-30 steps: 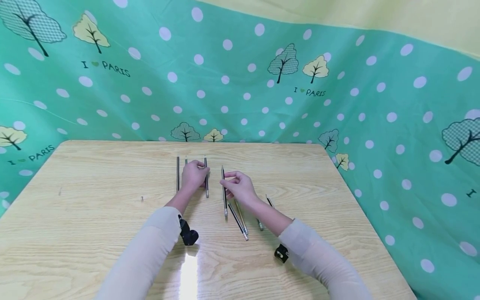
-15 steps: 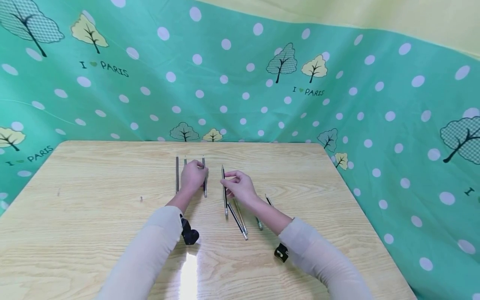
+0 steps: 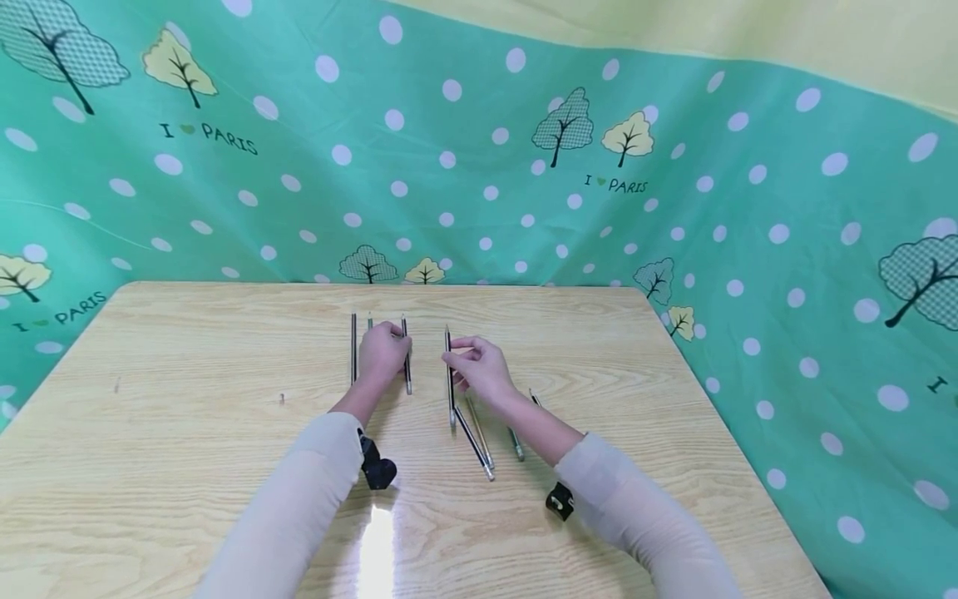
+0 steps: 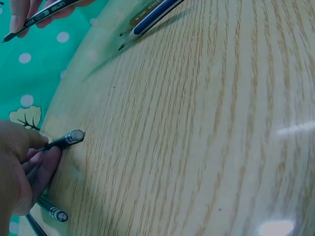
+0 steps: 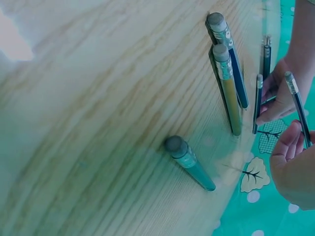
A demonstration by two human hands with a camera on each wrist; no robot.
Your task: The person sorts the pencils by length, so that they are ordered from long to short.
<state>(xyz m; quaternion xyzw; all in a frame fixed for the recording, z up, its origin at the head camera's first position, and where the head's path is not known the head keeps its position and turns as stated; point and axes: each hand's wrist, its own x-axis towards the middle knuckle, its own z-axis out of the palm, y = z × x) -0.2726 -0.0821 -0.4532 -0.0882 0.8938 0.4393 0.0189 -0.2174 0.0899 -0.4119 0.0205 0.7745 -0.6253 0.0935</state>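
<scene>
In the head view, my left hand (image 3: 383, 351) pinches a dark pencil (image 3: 407, 370) low at the table; its eraser end faces me. Just left of it lie a dark pencil (image 3: 354, 349) and a green one (image 3: 370, 320), the latter mostly covered by the hand. My right hand (image 3: 482, 372) holds another dark pencil (image 3: 450, 378) between thumb and fingers, tip pointing away. The left wrist view shows that pencil (image 4: 44, 17) raised off the wood, with lettering on its side. Near it lie a blue striped pencil (image 3: 471, 441) and a gold one (image 3: 481, 433).
Beneath my right forearm a green pencil (image 3: 516, 445) and the tip of a dark pencil (image 3: 535, 398) stick out. A tiny bit (image 3: 282, 398) lies left on the wooden table (image 3: 187, 457). A green dotted cloth (image 3: 449, 166) hangs behind the table.
My right hand has moved slightly away from me with its pencil. The pencil in my left hand has shifted a little left, closer to the other two.
</scene>
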